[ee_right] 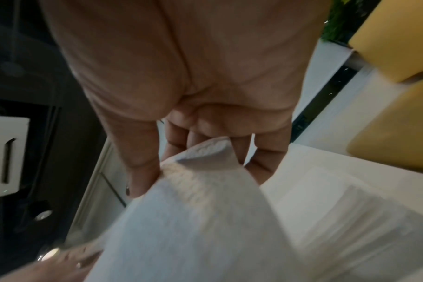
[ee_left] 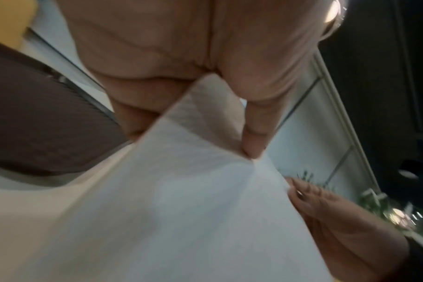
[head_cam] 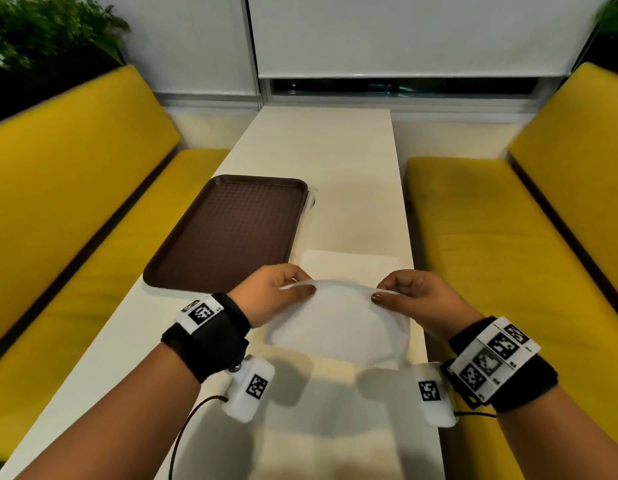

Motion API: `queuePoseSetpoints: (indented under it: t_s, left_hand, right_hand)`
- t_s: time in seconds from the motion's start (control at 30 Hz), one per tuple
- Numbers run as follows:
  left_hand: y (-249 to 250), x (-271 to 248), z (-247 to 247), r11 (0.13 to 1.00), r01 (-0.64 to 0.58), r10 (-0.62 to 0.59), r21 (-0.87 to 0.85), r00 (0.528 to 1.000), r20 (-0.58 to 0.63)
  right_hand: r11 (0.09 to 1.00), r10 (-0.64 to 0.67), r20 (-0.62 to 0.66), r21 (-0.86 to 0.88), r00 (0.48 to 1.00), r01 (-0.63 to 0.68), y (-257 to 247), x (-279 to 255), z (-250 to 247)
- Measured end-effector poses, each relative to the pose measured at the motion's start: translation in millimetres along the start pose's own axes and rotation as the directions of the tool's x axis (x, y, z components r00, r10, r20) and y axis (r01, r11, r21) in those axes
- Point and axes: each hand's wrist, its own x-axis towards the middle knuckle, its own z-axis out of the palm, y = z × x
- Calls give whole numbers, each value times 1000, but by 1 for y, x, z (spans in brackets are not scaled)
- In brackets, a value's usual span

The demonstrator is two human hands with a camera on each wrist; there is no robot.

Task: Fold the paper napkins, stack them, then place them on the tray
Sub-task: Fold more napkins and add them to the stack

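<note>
A white paper napkin hangs lifted above the white table, bowed between my two hands. My left hand pinches its upper left corner with thumb and fingers. My right hand pinches the upper right corner the same way. The left wrist view shows the napkin caught under my left hand's thumb. In the right wrist view the napkin runs between thumb and curled fingers. A flat white napkin lies on the table just beyond my hands. The brown tray lies empty to the left.
Yellow bench seats flank the narrow table on both sides. A white wall and a window blind close the far end. Green plants stand behind the left bench. Cables run from my wrist cameras over the near table edge.
</note>
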Motion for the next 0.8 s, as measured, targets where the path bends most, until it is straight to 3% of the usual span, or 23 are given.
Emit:
queuePoseSetpoints:
  t_s: [0.1,0.33,0.47,0.57,0.7,0.8]
  left_hand:
    - [-6,11,-3,994,5,-16,-105,995,-102]
    - [-16,39,-1,919,59,-123,-390,982,-141]
    - [-23,60,3,922,50,-170,-385,944,-284]
    - [-26,76,3,929,66,-191,-364,928,-319]
    - [-34,91,4,937,107,-217,-333,924,-314]
    - [-41,96,8,974,110,-173,-198,926,-337]
  right_hand:
    - [998,17,-23,57,1000,-16,3,4,-9]
    - [937,108,-184,346,977,-38,13,23,-23]
    - [882,225,-126,448,966,-147,24,36,-21]
    - [930,223,-216,340,951,-140,30,46,-19]
    - [927,247,-326,355,912,-124,37,58,-21]
    - [946,271,-371,274,888,-174,43,64,-25]
